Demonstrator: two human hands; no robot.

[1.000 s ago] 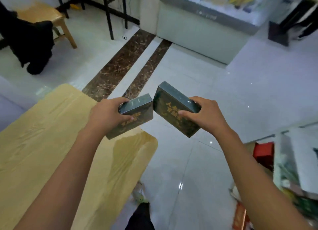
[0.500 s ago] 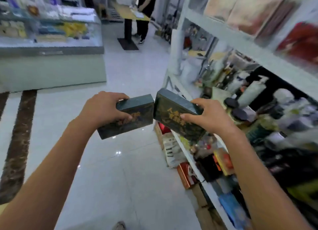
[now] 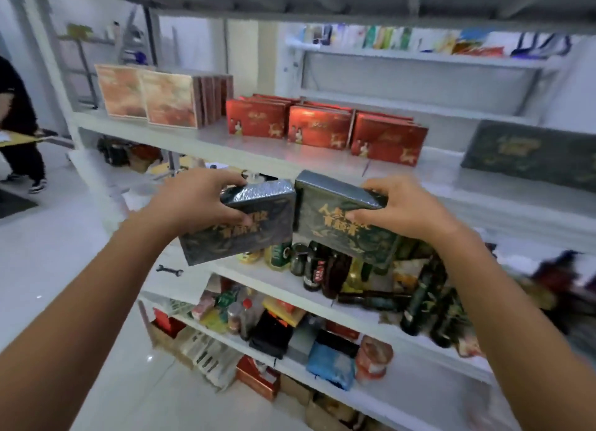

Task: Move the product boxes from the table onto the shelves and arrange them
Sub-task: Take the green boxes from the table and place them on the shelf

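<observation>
head | left hand point(image 3: 196, 201) clasps left dark box point(image 3: 238, 224) | right hand point(image 3: 403, 204) clasps right dark box point(image 3: 342, 227) | boxes touching, before shelf point(image 3: 290, 159) | gold Chinese lettering, blurred

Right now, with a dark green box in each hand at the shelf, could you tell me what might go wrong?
1. The left box and right box meet at their edges; they could knock each other loose.
2. The red boxes already crowd that shelf; sliding in could shove them.

One head-worn view looks forward and slightly down from close range at the white shelves point(image 3: 258, 153), which fill the frame from 10 to 4 o'clock.
</observation>
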